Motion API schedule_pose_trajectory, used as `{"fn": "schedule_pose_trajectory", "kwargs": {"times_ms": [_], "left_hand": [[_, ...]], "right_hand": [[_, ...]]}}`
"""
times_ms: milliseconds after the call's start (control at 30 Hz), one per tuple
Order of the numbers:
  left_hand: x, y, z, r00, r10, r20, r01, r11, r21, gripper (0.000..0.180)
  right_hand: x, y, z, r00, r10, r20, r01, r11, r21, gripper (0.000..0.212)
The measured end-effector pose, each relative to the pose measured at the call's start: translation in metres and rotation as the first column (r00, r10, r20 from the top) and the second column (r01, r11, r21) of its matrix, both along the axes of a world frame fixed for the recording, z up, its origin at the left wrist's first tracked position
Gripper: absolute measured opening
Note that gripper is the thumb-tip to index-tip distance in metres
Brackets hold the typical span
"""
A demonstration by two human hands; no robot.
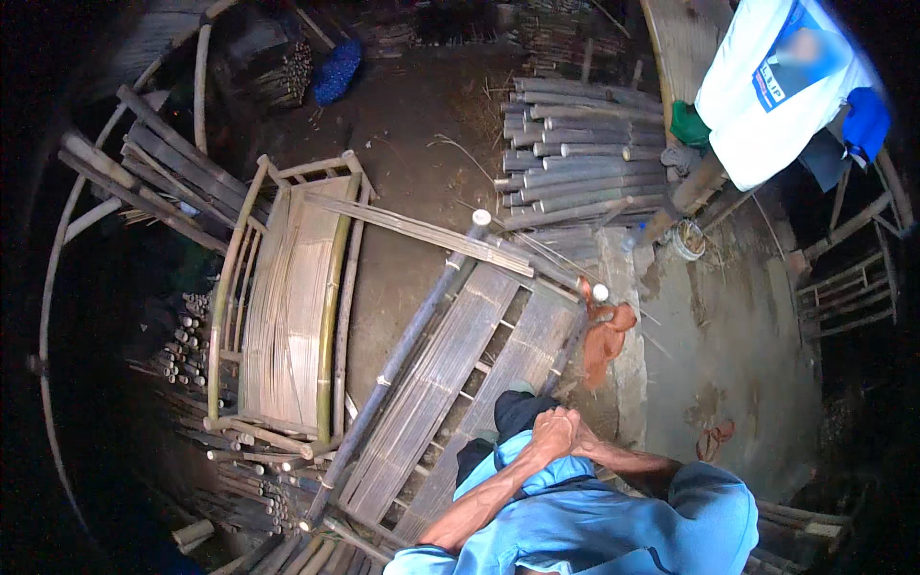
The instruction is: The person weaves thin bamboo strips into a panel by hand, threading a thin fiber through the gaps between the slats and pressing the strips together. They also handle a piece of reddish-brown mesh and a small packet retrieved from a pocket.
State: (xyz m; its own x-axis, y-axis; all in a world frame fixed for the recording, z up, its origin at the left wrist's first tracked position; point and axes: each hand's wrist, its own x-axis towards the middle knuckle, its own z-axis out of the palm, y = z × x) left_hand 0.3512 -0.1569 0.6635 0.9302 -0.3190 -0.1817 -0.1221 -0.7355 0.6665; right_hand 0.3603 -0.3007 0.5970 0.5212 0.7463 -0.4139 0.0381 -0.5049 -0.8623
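My left hand (551, 433) and my right hand (581, 438) are clasped together over my bent, light-blue-clad leg (565, 468). Their fingers are closed against each other, and no object shows between them. Just beyond them is a dark covering (527, 410) at my lower leg. Under and beside me stands a low bamboo bench (436, 379) with flat slatted panels and gaps between them. A thick dark pole (402, 359) runs along its left side. A bundle of split bamboo strips (422, 230) lies across its far end and reaches the other bench.
A bamboo bench (287, 316) with a pale seat stands to the left. Dark bamboo poles (599, 158) are stacked at the far right. Orange cloth (606, 340) hangs at the near bench's corner. A white bucket (688, 241), white shirt (767, 105) and blue bag (337, 72) are farther off.
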Motion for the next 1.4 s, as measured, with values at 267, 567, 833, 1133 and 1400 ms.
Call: {"fn": "schedule_pose_trajectory", "kwargs": {"times_ms": [267, 567, 833, 1133, 1400], "left_hand": [[0.022, 0.027, 0.024, 0.975, 0.220, -0.035, -0.221, 0.935, -0.277, 0.033], [-0.026, 0.039, -0.058, 0.938, 0.071, -0.339, -0.132, 0.978, -0.161, 0.051], [-0.049, 0.059, -0.077, 0.928, 0.223, -0.297, -0.276, 0.949, -0.152, 0.053], [-0.059, 0.079, -0.069, 0.865, 0.418, -0.279, -0.483, 0.843, -0.234, 0.048], [-0.092, 0.104, -0.046, 0.695, 0.492, -0.524, -0.648, 0.745, -0.158, 0.055]], "right_hand": [[-0.001, -0.032, 0.004, 0.999, -0.038, 0.034, 0.038, 0.999, 0.001, 0.025], [-0.024, -0.064, 0.019, 0.971, -0.065, 0.230, 0.099, 0.985, -0.142, 0.024], [-0.008, -0.006, 0.123, 0.870, -0.073, 0.488, 0.256, 0.912, -0.321, 0.020], [0.002, 0.021, 0.035, 0.958, -0.188, 0.217, 0.160, 0.977, 0.141, 0.046], [0.016, 0.030, 0.014, 0.864, -0.405, 0.299, 0.357, 0.912, 0.202, 0.023]]}}
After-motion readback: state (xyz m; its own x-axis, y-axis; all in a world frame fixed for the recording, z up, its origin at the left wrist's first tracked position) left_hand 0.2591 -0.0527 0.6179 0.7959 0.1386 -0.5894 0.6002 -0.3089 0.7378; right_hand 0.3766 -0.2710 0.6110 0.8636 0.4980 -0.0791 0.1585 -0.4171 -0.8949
